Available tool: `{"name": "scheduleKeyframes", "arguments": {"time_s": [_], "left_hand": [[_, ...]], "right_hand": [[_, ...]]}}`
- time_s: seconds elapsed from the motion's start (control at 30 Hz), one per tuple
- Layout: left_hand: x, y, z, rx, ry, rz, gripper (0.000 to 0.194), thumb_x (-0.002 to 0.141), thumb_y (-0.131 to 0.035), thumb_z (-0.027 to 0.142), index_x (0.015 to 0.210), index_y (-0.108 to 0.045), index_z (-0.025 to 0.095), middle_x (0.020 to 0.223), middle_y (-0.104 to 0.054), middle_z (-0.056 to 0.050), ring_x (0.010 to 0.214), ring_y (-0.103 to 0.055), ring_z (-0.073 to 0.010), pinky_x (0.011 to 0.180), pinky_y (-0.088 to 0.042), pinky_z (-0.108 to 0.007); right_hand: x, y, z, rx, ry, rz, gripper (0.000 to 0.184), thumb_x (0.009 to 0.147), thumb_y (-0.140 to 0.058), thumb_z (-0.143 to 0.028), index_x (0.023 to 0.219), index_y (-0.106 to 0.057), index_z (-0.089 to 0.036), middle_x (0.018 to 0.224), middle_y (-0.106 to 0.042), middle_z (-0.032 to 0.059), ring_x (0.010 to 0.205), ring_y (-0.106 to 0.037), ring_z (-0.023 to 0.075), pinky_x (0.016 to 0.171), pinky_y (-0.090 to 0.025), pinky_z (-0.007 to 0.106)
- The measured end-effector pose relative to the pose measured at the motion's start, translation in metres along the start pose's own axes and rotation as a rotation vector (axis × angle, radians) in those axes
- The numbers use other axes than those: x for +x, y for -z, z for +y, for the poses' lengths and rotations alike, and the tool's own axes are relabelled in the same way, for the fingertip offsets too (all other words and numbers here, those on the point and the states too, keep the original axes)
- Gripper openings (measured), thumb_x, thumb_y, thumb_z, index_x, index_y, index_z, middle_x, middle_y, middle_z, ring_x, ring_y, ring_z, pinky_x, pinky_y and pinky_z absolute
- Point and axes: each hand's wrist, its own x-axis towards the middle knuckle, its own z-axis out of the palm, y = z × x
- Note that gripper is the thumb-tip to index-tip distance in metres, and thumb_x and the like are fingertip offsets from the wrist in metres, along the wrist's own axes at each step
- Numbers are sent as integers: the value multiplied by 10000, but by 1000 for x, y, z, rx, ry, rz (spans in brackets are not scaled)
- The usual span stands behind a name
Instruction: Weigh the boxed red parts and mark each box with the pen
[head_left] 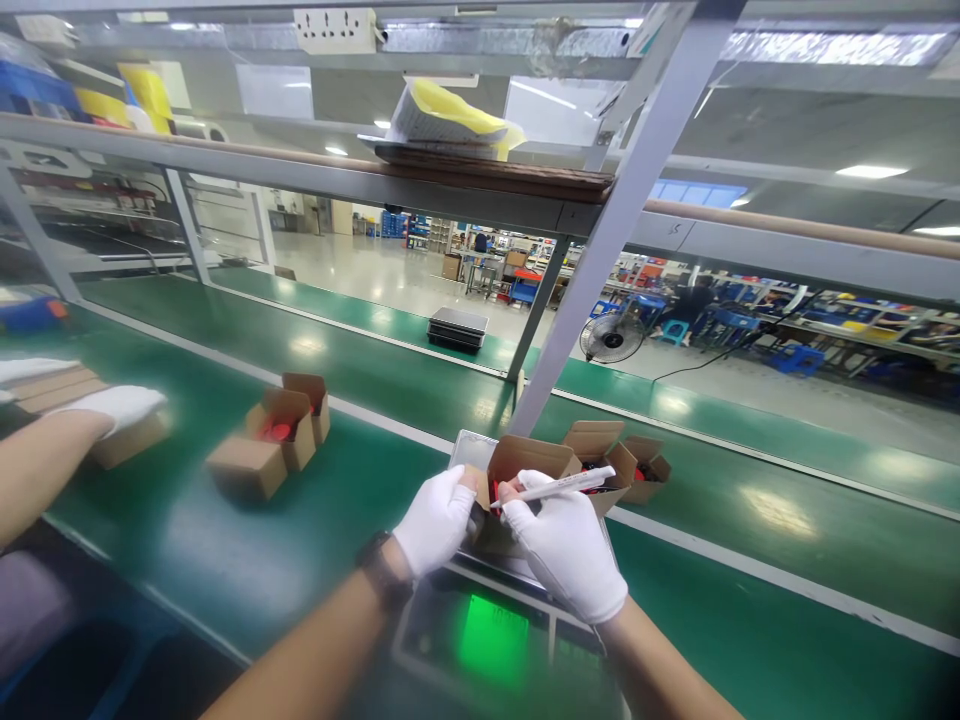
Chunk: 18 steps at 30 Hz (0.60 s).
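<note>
Both my hands wear white gloves. My left hand (436,520) grips the near left side of an open cardboard box (525,462) that stands on a scale (491,630) with a lit green display. My right hand (564,548) is closed round a white marker pen (561,486), which lies across the box's top; the same hand touches the box's near edge. Something red shows inside the box. Another open box (622,465) sits just behind it on the green conveyor belt (300,530).
Further left on the belt an open box (274,435) with red contents lies beside a closed one. At the far left a co-worker's gloved hand (120,405) rests on a cardboard box. A slanted metal post (592,270) rises behind the scale. A shelf overhead holds yellow-lined packaging.
</note>
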Motion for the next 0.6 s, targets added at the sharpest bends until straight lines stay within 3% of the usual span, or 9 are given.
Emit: {"name": "scheduleKeyframes", "arguments": {"time_s": [0.13,0.2,0.23,0.3,0.4,0.43,0.5,0.53,0.6], "left_hand": [[-4,5,0,-40,26,5,431,895,-329,525,801,-530,156,679,-571,-23,592,-534,-130,578,-435,-258],[-6,3,3,-78,21,45,388,835,-489,511,979,-542,155,876,-620,-64,799,-591,-172,723,-469,-290],[-7,1,5,-99,14,46,467,763,-611,481,1088,-514,159,1002,-615,-88,922,-585,-200,804,-466,-311],[-7,-8,13,-124,1,-35,694,612,-773,366,1203,-463,177,1167,-573,-108,1080,-536,-244,913,-438,-346],[-3,-15,24,-110,2,-208,607,592,-777,273,1140,-526,204,1134,-614,-81,1048,-566,-254,914,-453,-366],[1,-11,24,-87,16,-186,557,616,-755,277,1123,-537,209,1104,-631,-72,1007,-589,-251,886,-470,-368],[10,8,15,-10,40,-10,530,650,-721,307,1133,-523,211,1095,-637,-67,973,-606,-251,849,-487,-369],[14,22,4,47,55,120,520,667,-702,334,1135,-514,206,1098,-635,-70,976,-606,-255,848,-486,-374],[19,54,-26,170,84,363,514,688,-668,394,1128,-502,186,1118,-621,-89,1028,-584,-270,895,-459,-395]], "right_hand": [[-17,9,18,296,-80,122,296,835,-565,-410,653,-541,-178,580,-568,0,513,-502,132,495,-375,235],[-31,16,27,496,-127,257,270,823,-598,-412,713,-560,-168,591,-560,5,491,-483,119,441,-355,217],[-37,20,31,584,-140,334,256,823,-602,-412,767,-574,-163,601,-560,10,490,-483,117,426,-353,211],[-46,28,36,697,-145,480,278,819,-607,-421,908,-584,-159,622,-568,18,492,-495,121,421,-373,213],[-41,46,55,679,-144,692,414,789,-627,-462,1067,-544,-166,666,-596,26,480,-510,123,419,-400,221],[-34,53,68,615,-152,777,444,785,-626,-469,1099,-532,-169,709,-612,33,484,-516,120,420,-404,219],[-16,69,106,430,-206,897,475,812,-577,-473,1165,-505,-164,828,-635,58,514,-535,113,435,-420,214],[-4,77,129,320,-260,907,480,835,-537,-467,1197,-487,-155,897,-638,74,542,-549,112,459,-440,219],[20,87,176,93,-395,801,481,867,-466,-452,1202,-465,-106,913,-638,101,609,-586,133,518,-483,245]]}}
